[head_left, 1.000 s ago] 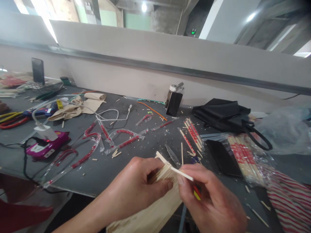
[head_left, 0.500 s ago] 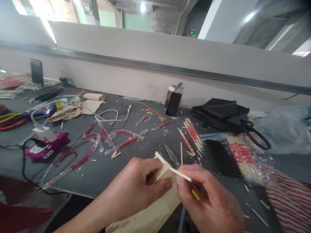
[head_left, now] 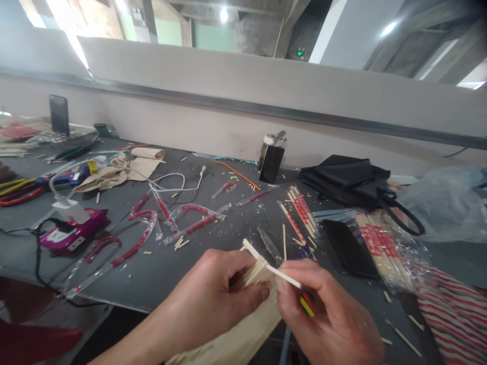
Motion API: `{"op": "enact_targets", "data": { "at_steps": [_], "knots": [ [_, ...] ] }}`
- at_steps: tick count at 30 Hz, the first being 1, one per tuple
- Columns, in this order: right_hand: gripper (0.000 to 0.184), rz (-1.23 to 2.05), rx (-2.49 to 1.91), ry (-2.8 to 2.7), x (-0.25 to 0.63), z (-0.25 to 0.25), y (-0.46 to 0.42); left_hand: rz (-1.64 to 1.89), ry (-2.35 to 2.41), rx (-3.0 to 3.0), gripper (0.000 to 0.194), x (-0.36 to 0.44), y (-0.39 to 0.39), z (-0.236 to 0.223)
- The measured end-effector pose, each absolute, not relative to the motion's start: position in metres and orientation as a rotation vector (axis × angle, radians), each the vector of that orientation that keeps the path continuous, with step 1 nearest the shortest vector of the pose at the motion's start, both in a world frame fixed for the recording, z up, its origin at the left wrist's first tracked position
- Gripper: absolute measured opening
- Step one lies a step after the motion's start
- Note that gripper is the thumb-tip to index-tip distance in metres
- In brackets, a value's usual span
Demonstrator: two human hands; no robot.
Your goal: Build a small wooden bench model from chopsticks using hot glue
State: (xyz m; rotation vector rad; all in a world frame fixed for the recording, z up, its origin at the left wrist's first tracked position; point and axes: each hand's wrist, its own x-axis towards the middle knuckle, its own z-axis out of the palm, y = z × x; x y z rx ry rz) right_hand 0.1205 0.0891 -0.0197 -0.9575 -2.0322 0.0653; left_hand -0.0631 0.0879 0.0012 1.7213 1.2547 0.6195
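My left hand (head_left: pixel 213 299) is closed around a flat panel of pale wooden sticks (head_left: pixel 258 276) joined side by side, held at the near edge of the grey table (head_left: pixel 228 223). My right hand (head_left: pixel 327 314) pinches a single wooden stick (head_left: pixel 272 264) laid across the panel's top end. The same hand also holds a red and yellow object (head_left: pixel 307 304) tucked under its fingers; what it is stays hidden. The panel's lower part (head_left: pixel 236 339) runs down toward me.
Empty clear wrappers with red print (head_left: pixel 152 223) lie left of centre. Wrapped chopsticks (head_left: pixel 302 208), a bag of them (head_left: pixel 384 246), a black flat case (head_left: pixel 344 246), a black bag (head_left: pixel 353 180), a pink device (head_left: pixel 72 233), cables and a lighter (head_left: pixel 272 159) litter the table.
Almost nothing differs. Both hands keep their hold on the stick panel and the single stick; the view has shifted very slightly.
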Motion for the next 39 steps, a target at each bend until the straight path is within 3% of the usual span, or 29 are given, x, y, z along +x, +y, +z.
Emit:
{"op": "enact_targets", "data": {
  "at_steps": [8, 22, 30, 39],
  "knots": [
    [0.012, -0.014, -0.966, -2.012, 0.123, -0.020, 0.085, 0.681, 1.221, 1.742, 0.026, -0.062, 0.086, 0.002],
    [0.018, -0.202, -0.902, -2.071, 0.135, -0.021, 0.079, 0.749, 1.158, 1.789, 0.021, -0.060, 0.079, 0.004],
    [0.011, -0.210, -0.943, -2.020, 0.133, -0.016, 0.076, 0.747, 1.154, 1.791, 0.016, -0.059, 0.077, 0.005],
    [0.030, -0.182, -0.864, -2.139, 0.142, -0.027, 0.080, 0.752, 1.162, 1.779, 0.019, -0.060, 0.077, 0.003]
  ]
}}
